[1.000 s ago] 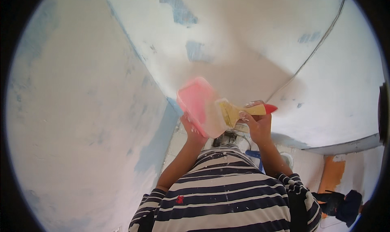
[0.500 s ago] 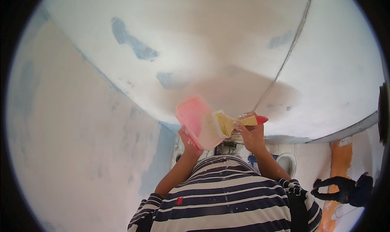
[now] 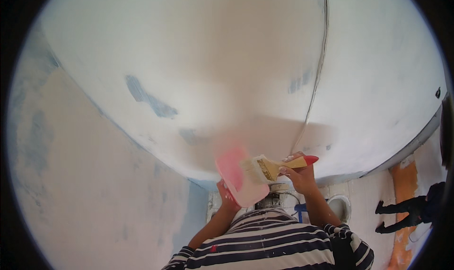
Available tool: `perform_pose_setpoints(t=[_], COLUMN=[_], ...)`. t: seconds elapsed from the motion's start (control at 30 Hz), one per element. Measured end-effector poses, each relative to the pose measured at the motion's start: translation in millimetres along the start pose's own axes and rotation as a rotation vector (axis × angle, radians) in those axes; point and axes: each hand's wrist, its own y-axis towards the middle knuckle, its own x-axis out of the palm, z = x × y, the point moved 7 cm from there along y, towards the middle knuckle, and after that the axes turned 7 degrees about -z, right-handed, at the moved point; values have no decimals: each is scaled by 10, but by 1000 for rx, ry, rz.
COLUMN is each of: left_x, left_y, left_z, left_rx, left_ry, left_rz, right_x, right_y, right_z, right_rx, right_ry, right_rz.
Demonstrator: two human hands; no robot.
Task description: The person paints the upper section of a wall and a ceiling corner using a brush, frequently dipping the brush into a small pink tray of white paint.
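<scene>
My left hand (image 3: 228,197) is closed around the near left side of a shallow pink plastic container (image 3: 228,162), held tilted. Pale, whitish paint or filler lies in its lower part. A wide paintbrush (image 3: 297,163) with a pale wooden handle and a red end is in my right hand (image 3: 302,179), whose fingers wrap the handle. Its bristles, coated in the whitish stuff, point left over the container's right part; whether they touch the inside I cannot tell. White smears mark the fingers of both hands.
A white wall (image 3: 208,47) with blue-grey patches rises ahead, a thin cable (image 3: 320,64) running down it. Another patchy wall (image 3: 99,175) stands at left. Below right are a round whitish bucket (image 3: 339,206) and an orange strip (image 3: 405,189). Another person (image 3: 409,211) stands at far right.
The wall patches, my hands, the container and the brush all sit lower in the picture. The brush's bristles now show more plainly over the container. Both hands keep their hold.
</scene>
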Motion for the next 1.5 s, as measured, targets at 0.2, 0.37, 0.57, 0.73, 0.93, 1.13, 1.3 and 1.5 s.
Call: perform_pose_setpoints(t=[0.2,0.37,0.57,0.73,0.93,1.13,1.3,1.5], left_x=[-101,83,126,-104,208,158,316,367], left_y=[-3,-40,-35,-28,-48,-13,-56,-151], left_z=[-55,16,7,37,28,5,76,154], left_rx=[-115,-149,-164,-67,-105,-139,-142,-144], left_ry=[-73,-41,-67,-21,-97,-103,-28,-64], left_rz=[7,-54,-123,-49,-47,-100,-142,-107], right_x=[-37,214,530,915,1701,1368,1273,1407], right_y=[320,574,821,1295,1047,1448,839,1578], right_z=[-916,-1791,-2541,-3638,-4953,-4049,-1887,-3170], right_rx=[-354,-481,-770,-852,-1495,-1480,-1373,-842], right_ry=[-538,-538,-1030,-1085,-1284,-2102,-2207,-1736], right_rz=[-32,-140,-258,-134,-197,134,-732,-404])
